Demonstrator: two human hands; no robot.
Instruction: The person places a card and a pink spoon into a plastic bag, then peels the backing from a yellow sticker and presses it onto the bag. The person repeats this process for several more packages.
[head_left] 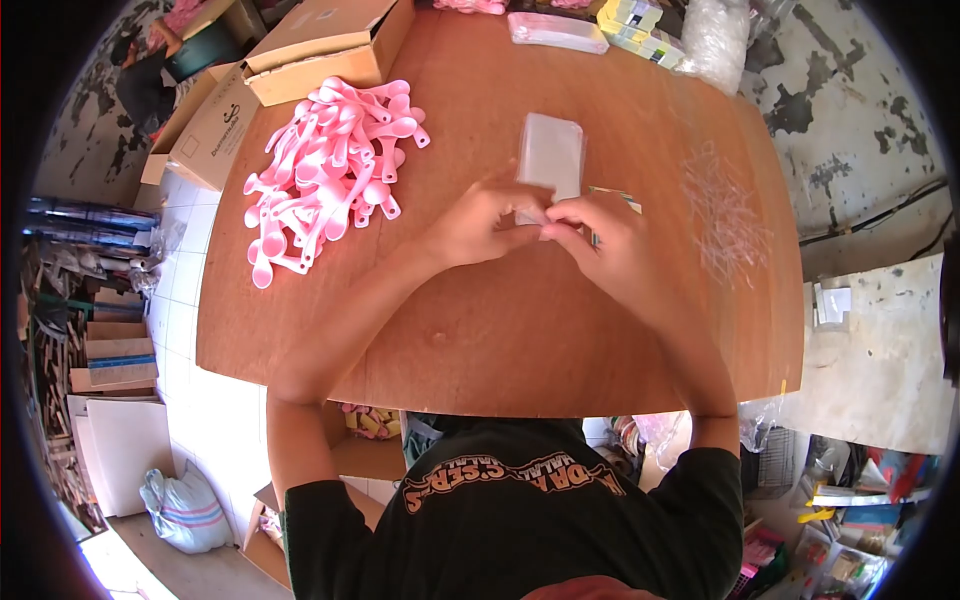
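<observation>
Both hands meet over the middle of the wooden table. My left hand point(492, 222) has its thumb and fingers pinched together. My right hand point(598, 232) pinches at the same spot, fingertips touching the left ones. Whatever lies between the fingertips is too small to make out. Just beyond the hands lies a stack of clear plastic bags point(552, 150). Partly under my right hand are some printed cards point(616, 197). A heap of pink plastic spoons point(330, 165) lies on the left, and thin clear strips point(722, 215) are scattered on the right.
An open cardboard box point(325, 45) stands at the table's back left. Along the back edge are a pack of clear bags point(557, 32), yellow printed stacks point(640, 35) and a plastic roll point(716, 45). Another person point(145, 90) is at the far upper left.
</observation>
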